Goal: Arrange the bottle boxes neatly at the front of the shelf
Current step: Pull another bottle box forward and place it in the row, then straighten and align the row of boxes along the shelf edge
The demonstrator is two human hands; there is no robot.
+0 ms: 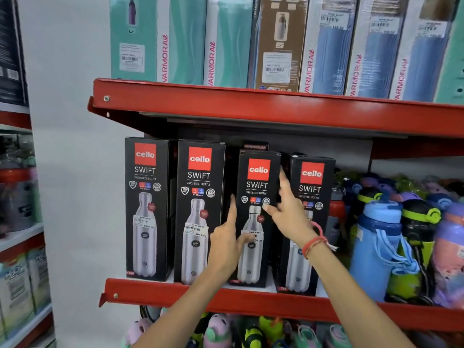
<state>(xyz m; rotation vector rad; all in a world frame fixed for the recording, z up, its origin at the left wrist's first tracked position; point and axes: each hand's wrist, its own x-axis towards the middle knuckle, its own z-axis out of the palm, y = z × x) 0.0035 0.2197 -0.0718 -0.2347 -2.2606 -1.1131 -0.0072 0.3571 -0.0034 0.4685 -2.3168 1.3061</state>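
Note:
Several black Cello Swift bottle boxes stand upright along the front of the red shelf [251,301]. The third bottle box [258,177] is gripped from both sides. My left hand [227,243] presses its left edge, thumb across the front near the price label. My right hand [288,209] holds its right edge, fingers slipped into the gap beside the fourth bottle box [312,182], thumb on the front. The first bottle box [147,207] and second bottle box [198,212] stand to the left, untouched. A darker box top [254,146] shows behind the third one.
Loose blue, green and purple plastic bottles [381,244] crowd the same shelf to the right. Tall Varmora boxes [226,41] fill the upper red shelf [276,106]. More small bottles [221,330] sit below. A white wall is at left, with another rack [17,222] beyond.

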